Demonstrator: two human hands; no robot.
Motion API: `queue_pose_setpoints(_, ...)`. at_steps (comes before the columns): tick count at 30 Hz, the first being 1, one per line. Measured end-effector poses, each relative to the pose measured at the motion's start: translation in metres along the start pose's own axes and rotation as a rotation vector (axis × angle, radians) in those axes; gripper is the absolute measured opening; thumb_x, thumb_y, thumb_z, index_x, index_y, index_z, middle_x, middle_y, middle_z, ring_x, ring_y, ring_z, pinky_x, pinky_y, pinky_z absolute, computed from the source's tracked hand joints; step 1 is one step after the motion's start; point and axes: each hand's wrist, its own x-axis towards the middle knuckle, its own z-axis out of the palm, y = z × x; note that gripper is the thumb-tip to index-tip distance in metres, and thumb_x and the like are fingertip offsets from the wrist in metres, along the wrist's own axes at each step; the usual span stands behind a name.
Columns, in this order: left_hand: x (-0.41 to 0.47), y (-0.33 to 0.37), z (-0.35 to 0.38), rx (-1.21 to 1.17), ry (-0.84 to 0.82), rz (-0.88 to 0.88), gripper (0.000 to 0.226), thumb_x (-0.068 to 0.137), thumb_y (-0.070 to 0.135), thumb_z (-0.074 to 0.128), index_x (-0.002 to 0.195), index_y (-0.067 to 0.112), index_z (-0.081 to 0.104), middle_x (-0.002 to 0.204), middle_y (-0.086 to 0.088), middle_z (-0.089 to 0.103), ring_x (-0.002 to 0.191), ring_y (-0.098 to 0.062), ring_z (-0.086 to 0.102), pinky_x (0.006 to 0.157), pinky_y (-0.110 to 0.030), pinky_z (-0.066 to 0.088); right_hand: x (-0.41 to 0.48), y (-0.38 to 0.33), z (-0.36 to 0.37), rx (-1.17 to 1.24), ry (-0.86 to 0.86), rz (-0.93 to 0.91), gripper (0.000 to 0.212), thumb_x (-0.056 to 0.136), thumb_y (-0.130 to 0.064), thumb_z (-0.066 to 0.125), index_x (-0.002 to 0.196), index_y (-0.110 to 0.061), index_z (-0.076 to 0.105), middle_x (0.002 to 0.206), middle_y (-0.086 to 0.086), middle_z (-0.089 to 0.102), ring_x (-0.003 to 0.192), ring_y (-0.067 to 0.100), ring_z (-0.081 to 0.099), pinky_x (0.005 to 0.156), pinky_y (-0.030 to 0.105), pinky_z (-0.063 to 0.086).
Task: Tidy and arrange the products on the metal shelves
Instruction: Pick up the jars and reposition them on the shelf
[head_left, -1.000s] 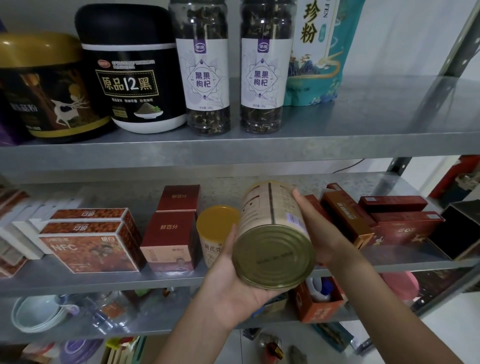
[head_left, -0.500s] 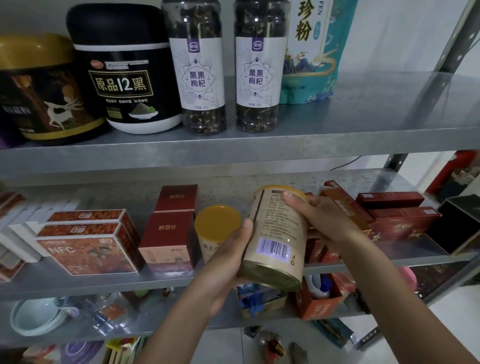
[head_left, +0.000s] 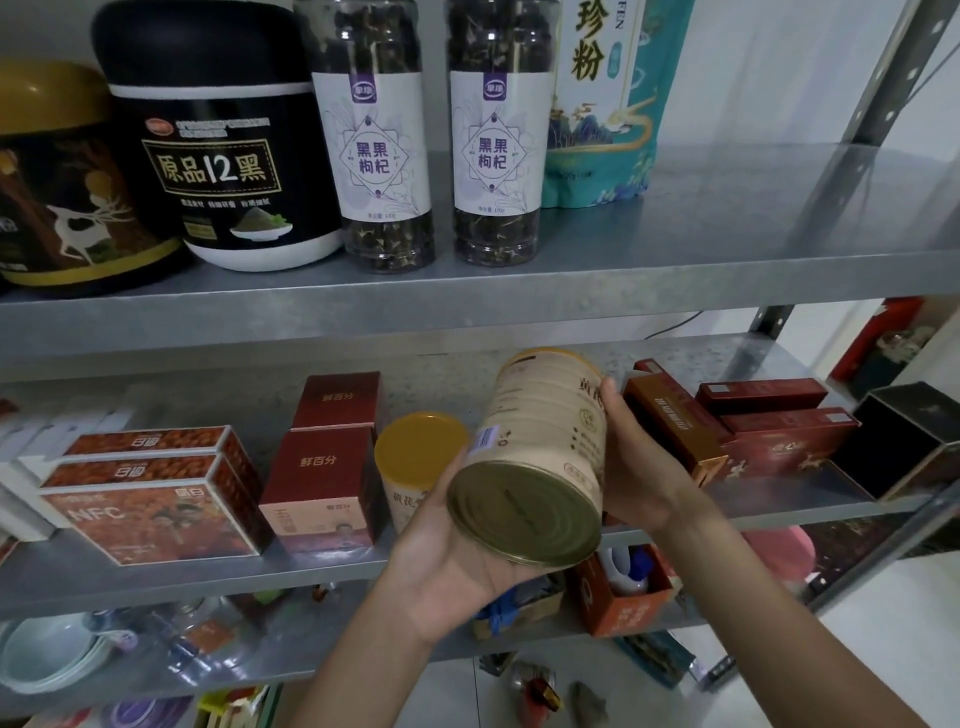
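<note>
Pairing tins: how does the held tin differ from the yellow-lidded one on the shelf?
The held tin is tilted, metal base toward the camera; the shelf tin stands upright, yellow lid showing. The left hand and right hand grip the held tin; the shelf tin rests on the middle shelf. Both are beige cylinders.

A single wide-angle camera, worn on the head, faces the metal shelves (head_left: 467, 325) nearly square-on and tilts slightly down. It sits just above the upper shelf (head_left: 727, 234), whose top shows as a shallow band, and looks more steeply onto the middle shelf (head_left: 156, 577). It is close: the left hand (head_left: 457, 561) and right hand (head_left: 644, 478), holding the tin (head_left: 540, 447), fill the lower centre. The lens slants the upright post (head_left: 893, 67) at right; the dim bottom edge probably shows floor
</note>
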Motion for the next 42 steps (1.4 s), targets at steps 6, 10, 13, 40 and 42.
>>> queue_pose_setpoints(6, 0.003, 0.017, -0.006, 0.726, 0.327, 0.302, 0.041, 0.095, 0.047, 0.045, 0.115, 0.018, 0.064, 0.109, -0.008, 0.072, 0.099, -0.02, 0.068, 0.078, -0.033, 0.055, -0.005, -0.008, 0.006, -0.273, 0.244, -0.166, 0.049, 0.081, -0.051, 0.063, 0.104, -0.009, 0.067, 0.099, 0.011, 0.072, 0.096, 0.027, 0.069, 0.081, 0.037, 0.056)
queue_pose_setpoints(10, 0.006, 0.013, -0.003, 1.133, 0.133, 0.338, 0.056, 0.077, 0.054, 0.059, 0.127, 0.031, 0.046, 0.111, 0.011, 0.066, 0.092, 0.004, 0.065, 0.069, -0.012, 0.051, -0.004, -0.012, 0.019, -0.482, 0.427, -0.187, 0.046, 0.062, -0.044, 0.071, 0.093, -0.01, 0.07, 0.085, 0.006, 0.075, 0.08, 0.021, 0.073, 0.07, 0.03, 0.057)
queue_pose_setpoints(13, 0.011, 0.011, -0.011, 1.053, 0.066, 0.366, 0.056, 0.077, 0.044, 0.075, 0.124, 0.036, 0.045, 0.114, 0.01, 0.067, 0.1, 0.0, 0.066, 0.074, -0.016, 0.052, -0.004, -0.016, 0.019, -0.583, 0.4, -0.17, 0.05, 0.062, -0.044, 0.072, 0.103, -0.016, 0.07, 0.09, 0.003, 0.076, 0.084, 0.018, 0.073, 0.076, 0.031, 0.057)
queue_pose_setpoints(40, 0.062, 0.047, -0.092, 2.38, 0.551, 0.826, 0.074, 0.102, 0.056, 0.007, 0.143, 0.008, 0.044, 0.144, -0.014, 0.05, 0.131, -0.028, 0.05, 0.113, -0.046, 0.034, 0.055, 0.02, -0.02, -1.319, 0.359, -0.26, 0.095, 0.057, -0.021, 0.094, 0.137, -0.025, 0.044, 0.131, -0.008, 0.043, 0.123, 0.01, 0.039, 0.097, 0.024, 0.03)
queue_pose_setpoints(42, 0.065, 0.046, -0.095, 2.409, 0.548, 0.762, 0.073, 0.103, 0.052, 0.005, 0.139, 0.007, 0.051, 0.14, -0.013, 0.054, 0.129, -0.028, 0.053, 0.108, -0.047, 0.029, 0.063, 0.033, -0.026, -1.3, 0.344, -0.219, 0.093, 0.057, -0.022, 0.093, 0.137, -0.026, 0.044, 0.135, -0.006, 0.041, 0.126, 0.014, 0.039, 0.099, 0.026, 0.031)
